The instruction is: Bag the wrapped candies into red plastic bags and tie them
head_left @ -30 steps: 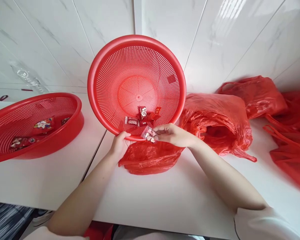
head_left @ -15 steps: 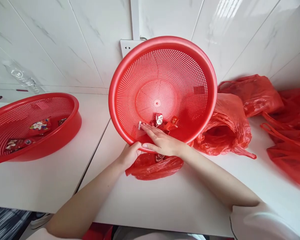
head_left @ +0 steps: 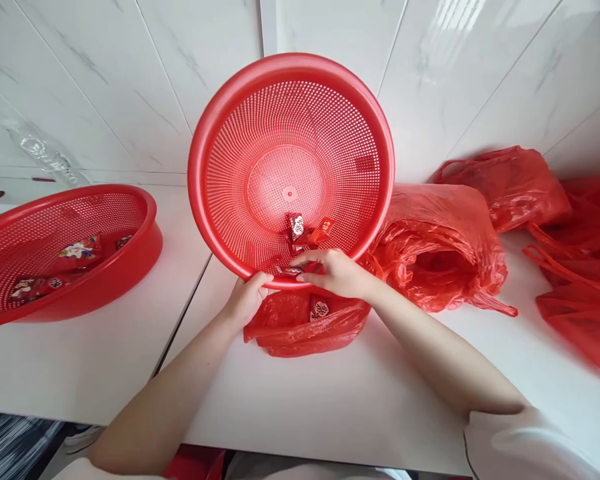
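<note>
Left hand [head_left: 245, 301]: clenched on the near rim of the basket [head_left: 197, 177].
Right hand [head_left: 336, 272]: pinching a packet [head_left: 289, 271] just inside that rim.
Basket: tilted, other packets [head_left: 296, 227] low inside.
Bag [head_left: 305, 341]: below rim.

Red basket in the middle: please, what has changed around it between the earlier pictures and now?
The right hand let go of the first packet, now down in the small bag, and pinches another packet inside the basket. The basket swung right, then back left. The left hand stays on its rim; the other basket stayed put.
</note>
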Demonstrator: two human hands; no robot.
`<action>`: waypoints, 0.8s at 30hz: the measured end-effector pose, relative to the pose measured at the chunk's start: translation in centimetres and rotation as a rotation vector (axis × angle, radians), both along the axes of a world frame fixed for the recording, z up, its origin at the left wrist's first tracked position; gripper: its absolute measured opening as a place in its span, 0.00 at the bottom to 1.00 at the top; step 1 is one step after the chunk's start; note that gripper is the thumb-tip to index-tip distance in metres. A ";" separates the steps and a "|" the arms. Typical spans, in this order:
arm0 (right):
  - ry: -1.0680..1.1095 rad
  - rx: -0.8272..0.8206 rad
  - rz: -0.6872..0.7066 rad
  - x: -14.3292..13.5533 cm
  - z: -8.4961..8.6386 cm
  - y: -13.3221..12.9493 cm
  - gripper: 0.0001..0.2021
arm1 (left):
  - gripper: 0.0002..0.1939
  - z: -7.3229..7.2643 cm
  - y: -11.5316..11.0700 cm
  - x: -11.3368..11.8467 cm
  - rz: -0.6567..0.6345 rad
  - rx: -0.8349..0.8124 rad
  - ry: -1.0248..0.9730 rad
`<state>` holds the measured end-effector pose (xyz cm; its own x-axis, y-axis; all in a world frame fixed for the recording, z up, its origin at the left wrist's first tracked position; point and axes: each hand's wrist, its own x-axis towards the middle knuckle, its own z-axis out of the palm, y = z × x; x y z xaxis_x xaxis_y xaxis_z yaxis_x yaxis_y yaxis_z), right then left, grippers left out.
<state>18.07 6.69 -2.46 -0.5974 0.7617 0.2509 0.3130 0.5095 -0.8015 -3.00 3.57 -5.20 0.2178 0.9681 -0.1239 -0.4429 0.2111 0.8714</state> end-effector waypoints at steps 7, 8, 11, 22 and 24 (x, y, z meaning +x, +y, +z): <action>0.140 -0.304 -0.081 0.6 0.9 0.5 0.14 | 0.16 0.3 0.0 0.0 0.031 0.001 -0.027; 0.146 -0.306 -0.077 0.7 0.9 0.5 0.14 | 0.16 0.4 0.0 0.1 0.029 -0.007 -0.033; 0.172 -0.319 -0.048 0.8 1.0 0.3 0.14 | 0.15 0.7 0.1 0.1 0.043 -0.035 -0.049; 0.243 -0.483 0.072 0.9 1.6 -1.1 0.23 | 0.13 1.0 -0.2 0.6 0.019 -0.057 -0.060; 0.207 -0.459 0.062 0.9 1.9 -1.5 0.22 | 0.10 0.8 -0.2 0.5 0.034 -0.044 -0.042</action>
